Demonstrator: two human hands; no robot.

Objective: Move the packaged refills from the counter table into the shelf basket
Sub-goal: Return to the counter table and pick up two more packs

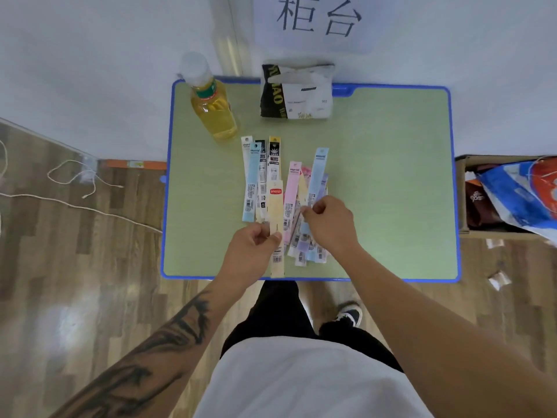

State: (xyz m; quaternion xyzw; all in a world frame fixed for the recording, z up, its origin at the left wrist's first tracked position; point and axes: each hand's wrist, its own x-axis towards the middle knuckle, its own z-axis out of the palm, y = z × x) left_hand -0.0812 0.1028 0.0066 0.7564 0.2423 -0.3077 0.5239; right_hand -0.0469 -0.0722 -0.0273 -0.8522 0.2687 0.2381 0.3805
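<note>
green counter table (391,176) w/ blue rim, seen from above. packaged refills (286,200) lie in a loose fan near the table's middle-front: pale blue, black, yellow-topped, pink and lilac strips, overlapping, long axis running away from the person. left hand (256,245) has thumb + curled fingers pinched on a cream refill pack (275,206) w/ a red label; the pack's near end reaches past the hand to the table's front edge. right hand (328,221) is curled, fingertips pinching the near part of a light blue refill pack (318,173) on the right side of the pile, the hand covering the strips below it. left forearm is tattooed. no shelf basket in shot.

back left of table: a bottle (211,110) of yellow drink, white cap, upright. back centre: a black-and-white bag (297,92) against the wall. on the wall above, a paper sign (316,19) w/ two chinese characters. right of the table, a cardboard box (464,194) w/ a blue/white/orange bag (518,191) in it. white cable (75,182) on the wood floor at left.
</note>
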